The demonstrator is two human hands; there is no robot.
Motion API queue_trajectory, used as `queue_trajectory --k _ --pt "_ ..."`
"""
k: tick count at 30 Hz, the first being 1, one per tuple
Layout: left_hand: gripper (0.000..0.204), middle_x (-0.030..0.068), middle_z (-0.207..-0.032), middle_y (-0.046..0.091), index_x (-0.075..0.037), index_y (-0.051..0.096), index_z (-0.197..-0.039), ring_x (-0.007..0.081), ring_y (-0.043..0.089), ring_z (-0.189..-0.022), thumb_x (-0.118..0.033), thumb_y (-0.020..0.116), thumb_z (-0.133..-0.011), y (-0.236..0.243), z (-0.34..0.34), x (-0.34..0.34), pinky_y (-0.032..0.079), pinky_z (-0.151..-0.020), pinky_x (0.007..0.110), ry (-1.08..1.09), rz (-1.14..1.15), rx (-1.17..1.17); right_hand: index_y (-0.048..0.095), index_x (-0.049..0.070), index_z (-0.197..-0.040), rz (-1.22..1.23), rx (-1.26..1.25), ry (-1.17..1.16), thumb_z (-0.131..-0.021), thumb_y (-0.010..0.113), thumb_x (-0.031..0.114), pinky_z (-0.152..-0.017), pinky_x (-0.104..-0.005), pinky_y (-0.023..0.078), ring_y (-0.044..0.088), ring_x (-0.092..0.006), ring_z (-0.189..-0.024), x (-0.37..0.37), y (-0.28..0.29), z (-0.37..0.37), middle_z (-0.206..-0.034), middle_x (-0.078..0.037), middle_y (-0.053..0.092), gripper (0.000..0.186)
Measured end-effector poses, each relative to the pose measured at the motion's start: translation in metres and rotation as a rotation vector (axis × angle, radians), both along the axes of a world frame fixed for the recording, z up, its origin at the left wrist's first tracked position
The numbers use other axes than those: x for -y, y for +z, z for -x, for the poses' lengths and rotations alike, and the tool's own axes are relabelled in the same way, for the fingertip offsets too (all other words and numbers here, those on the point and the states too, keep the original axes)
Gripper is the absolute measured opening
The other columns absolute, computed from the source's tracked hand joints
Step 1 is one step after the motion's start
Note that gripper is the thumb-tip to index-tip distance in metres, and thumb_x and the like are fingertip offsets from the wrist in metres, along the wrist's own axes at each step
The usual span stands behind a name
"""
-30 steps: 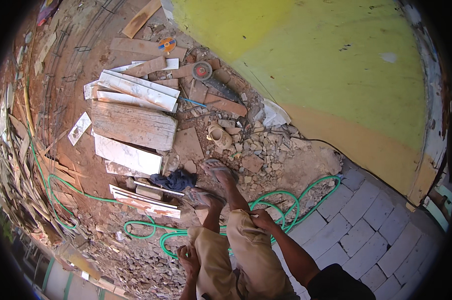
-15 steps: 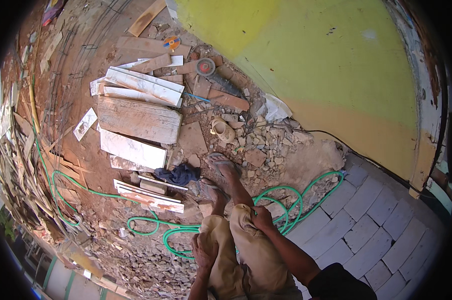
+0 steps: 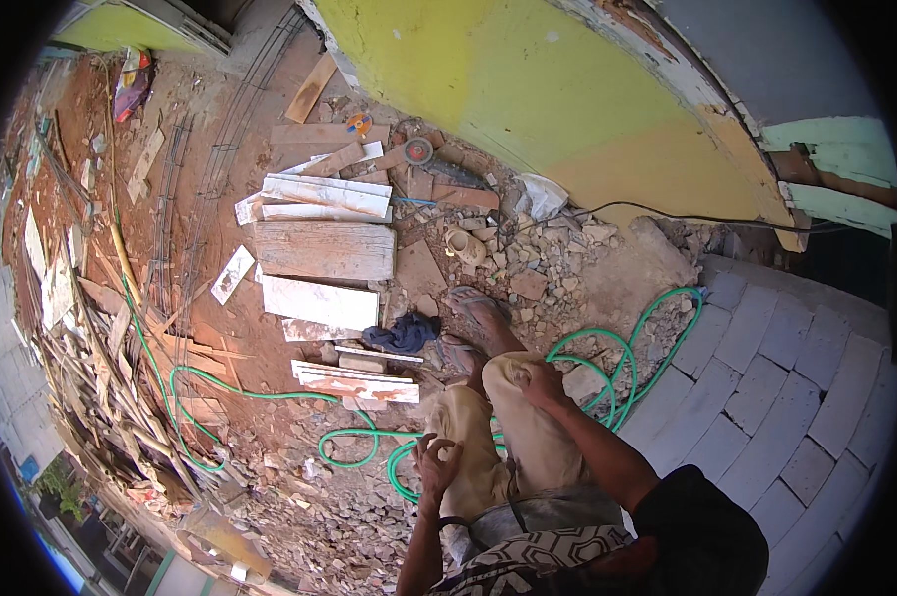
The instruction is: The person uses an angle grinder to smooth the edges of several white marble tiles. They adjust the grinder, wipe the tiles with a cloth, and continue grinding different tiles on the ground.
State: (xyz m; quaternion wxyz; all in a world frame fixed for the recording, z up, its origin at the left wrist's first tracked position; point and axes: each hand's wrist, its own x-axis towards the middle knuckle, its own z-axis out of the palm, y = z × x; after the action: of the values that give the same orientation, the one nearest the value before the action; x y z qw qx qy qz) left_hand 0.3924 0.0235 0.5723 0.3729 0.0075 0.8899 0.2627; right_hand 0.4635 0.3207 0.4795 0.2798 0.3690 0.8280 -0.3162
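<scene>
Tan trousers (image 3: 536,447) cover the person's legs, nearer the body than the weathered plank (image 3: 324,249) and to its right. A dark cloth (image 3: 405,333) lies body-side of the plank. The right hand (image 3: 543,383) rests on a knee; whether its fingers grip fabric, I cannot tell. The left hand (image 3: 436,465) has loosely curled fingers by the other knee, nothing visible in them. It seems a pause; any reach plankward would call for leaning forward.

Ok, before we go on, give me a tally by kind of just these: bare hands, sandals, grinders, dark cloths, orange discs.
Left hand and right hand: 2
Sandals: 2
Grinder: 1
Dark cloth: 1
Orange disc: 1
Total: 7
</scene>
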Motion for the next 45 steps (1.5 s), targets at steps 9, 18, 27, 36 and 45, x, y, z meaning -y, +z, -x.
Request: queue_trajectory --k 9,18,27,36,45 --pt "0.031 0.0158 -0.105 0.073 0.0 0.075 -0.105 0.0251 0.067 -0.096 -0.028 0.076 -0.091 0.015 0.003 0.083 0.053 -0.086 0.04 0.317 -0.159 0.183 0.075 0.001 -0.095 0.144 -0.162 -0.096 -0.086 0.063 0.02 -0.085 -0.0497 0.057 0.07 -0.044 -0.094 0.007 0.058 -0.004 -0.097 -0.028 0.071 0.024" --pt "0.035 0.0032 -0.1 0.069 -0.004 0.069 -0.11 0.0161 0.063 -0.089 -0.036 0.071 -0.095 0.047 0.022 0.11 0.044 -0.071 0.03 0.829 -0.348 0.34 0.077 0.001 -0.094 -0.064 -0.241 -0.232 -0.084 0.066 0.02 -0.083 -0.0467 0.057 0.073 -0.0374 -0.089 -0.012 0.092 -0.025 -0.089 -0.023 0.074 0.024" --pt "0.024 0.0005 -0.087 0.069 -0.004 0.072 -0.107 0.0094 0.061 -0.075 -0.023 0.076 -0.093 0.048 0.014 0.079 0.046 -0.065 0.026 0.602 -0.496 0.264 0.076 0.004 -0.09 0.336 -0.283 0.147 -0.077 0.074 0.027 -0.074 -0.0436 0.057 0.071 -0.0354 -0.075 -0.019 0.18 -0.033 -0.079 -0.018 0.071 0.027" --pt "0.051 0.0149 -0.117 0.068 -0.008 0.071 -0.126 0.0258 0.067 -0.102 -0.028 0.087 -0.082 0.083 -0.003 0.061 0.058 -0.085 0.038 0.146 -0.435 0.31 0.076 0.032 -0.119 0.402 -0.058 0.635 -0.08 0.078 0.041 -0.103 -0.0495 0.046 0.051 -0.0332 -0.126 0.003 0.252 -0.03 -0.124 -0.009 0.056 0.04" --pt "0.051 0.0161 -0.126 0.067 -0.01 0.067 -0.134 0.0258 0.068 -0.106 -0.026 0.082 -0.088 0.098 0.008 0.038 0.057 -0.087 0.036 -0.02 -0.493 0.206 0.077 0.025 -0.116 0.112 -0.119 0.586 -0.088 0.073 0.037 -0.103 -0.0448 0.045 0.053 -0.028 -0.123 0.026 0.256 -0.038 -0.123 -0.004 0.061 0.031"
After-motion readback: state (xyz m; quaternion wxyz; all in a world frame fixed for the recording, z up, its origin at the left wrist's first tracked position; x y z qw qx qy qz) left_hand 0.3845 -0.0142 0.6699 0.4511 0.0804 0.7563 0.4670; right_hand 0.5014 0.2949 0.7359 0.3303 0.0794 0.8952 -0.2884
